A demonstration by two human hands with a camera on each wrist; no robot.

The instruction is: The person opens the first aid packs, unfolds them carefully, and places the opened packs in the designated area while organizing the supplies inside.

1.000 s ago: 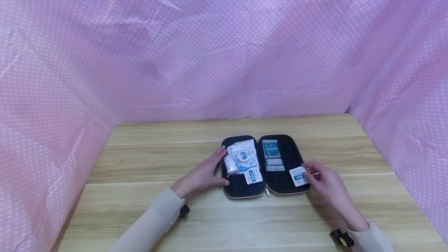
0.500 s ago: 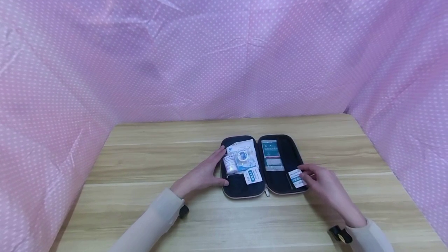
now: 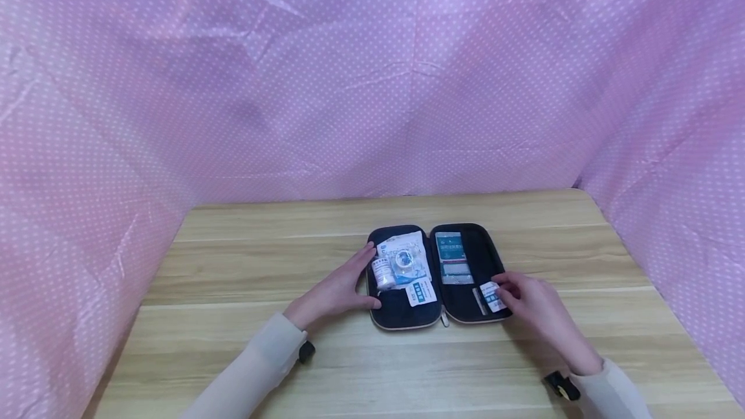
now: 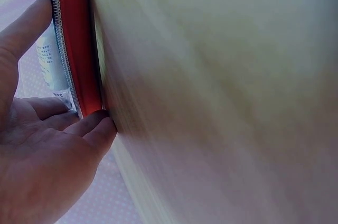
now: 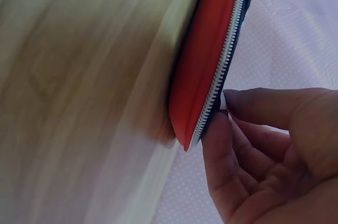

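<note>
Pink cloth [image 3: 372, 83]: white-dotted and creased, it hangs behind your work and to both sides.
Counter [image 3: 244, 257]: pale wood grain, running from the cloth toward you.
Sleeves [image 3: 250, 367]: beige, one reaching in on your left and one on your right.
Case [image 3: 401, 317]: spread flat in front of you, black-lined halves side by side; your wrist views show its red outside and silver zipper teeth.
Left hand [image 3: 337, 286]: your grip is wide, thumb and fingertips apart and touching the outer edge of the left half.
Right hand [image 3: 541, 308]: your grip is narrow, thumb and finger pinching the blue-and-white packet [image 3: 492, 297].
White pouch [image 3: 416, 244]: in the left half, toward the far end, with a round form on its front; you cannot tell whether that is print or an object.
Teal sachet [image 3: 452, 249]: upright along the inner side of the right half.
White cylinder [image 3: 382, 274]: against the pouch's left edge, near your left fingers.
Loose packet [image 3: 420, 291]: at the pouch's near edge.
Blue-and-white packet: tilted, at the near outer corner of the right half.
Zipper pull [image 3: 445, 320]: between the halves, nearest you.
</note>
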